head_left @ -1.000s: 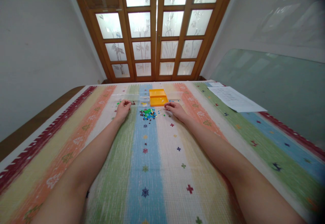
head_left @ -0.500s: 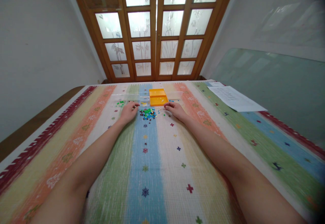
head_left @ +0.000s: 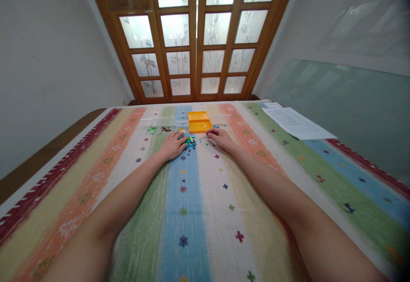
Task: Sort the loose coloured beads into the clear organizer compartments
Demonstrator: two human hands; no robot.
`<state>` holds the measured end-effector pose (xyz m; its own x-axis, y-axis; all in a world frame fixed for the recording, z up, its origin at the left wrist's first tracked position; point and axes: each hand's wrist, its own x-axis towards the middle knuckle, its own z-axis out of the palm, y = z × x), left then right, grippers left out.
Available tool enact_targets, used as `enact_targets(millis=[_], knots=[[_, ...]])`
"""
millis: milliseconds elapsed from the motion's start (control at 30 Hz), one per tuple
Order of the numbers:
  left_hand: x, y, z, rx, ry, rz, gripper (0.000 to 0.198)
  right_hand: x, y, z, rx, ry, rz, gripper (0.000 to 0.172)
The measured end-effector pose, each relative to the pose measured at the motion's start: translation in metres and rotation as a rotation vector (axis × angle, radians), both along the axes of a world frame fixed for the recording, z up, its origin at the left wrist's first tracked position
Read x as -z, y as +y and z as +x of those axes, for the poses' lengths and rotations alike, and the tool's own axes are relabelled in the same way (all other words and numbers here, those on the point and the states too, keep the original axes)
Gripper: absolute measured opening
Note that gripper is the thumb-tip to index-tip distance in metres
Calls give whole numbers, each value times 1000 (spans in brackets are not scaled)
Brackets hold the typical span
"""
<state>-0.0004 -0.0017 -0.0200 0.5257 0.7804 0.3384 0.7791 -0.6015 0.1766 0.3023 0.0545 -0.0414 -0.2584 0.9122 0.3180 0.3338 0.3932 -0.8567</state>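
A pile of small blue, green and dark pieces (head_left: 192, 143) lies on the striped cloth, made of parts too small to name. My left hand (head_left: 173, 146) rests at the pile's left side, fingers stretched apart over part of it. To the right, my right hand (head_left: 222, 140) has thumb and fingertips pressed together; whatever they hold, if anything, is hidden. Beyond the hands stands an orange box (head_left: 200, 127) with its lid raised and a few pale pieces inside. Left of it, a clear divided tray holds green pieces (head_left: 151, 129) and dark brown pieces (head_left: 166, 129).
Blue pieces (head_left: 216, 126) sit in clear plastic right of the orange box. Printed paper sheets (head_left: 296, 123) lie at the table's far right. The striped tablecloth (head_left: 205, 213) covers the table, with wooden glazed doors (head_left: 197, 51) behind it.
My left hand has moved right and nearer, from the clear tray to the pile, uncovering the dark brown pieces. My right hand stays almost in place.
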Motion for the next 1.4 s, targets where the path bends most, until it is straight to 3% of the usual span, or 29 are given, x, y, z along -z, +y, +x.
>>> enact_targets(millis=[367,833,1167,1400], knots=[[-16,-9,-1,70,-41,0,31,-2,0,1,11,-13,-5,20],[-23,-18,9,109,-52,-38,21,-2,-1,0,4,-2,8,19],[-16,-15,9,136,-55,-10,23,1,1,1,-11,-18,19,22],[-12,-14,10,85,-64,0,21,3,2,1,-4,-24,19,21]])
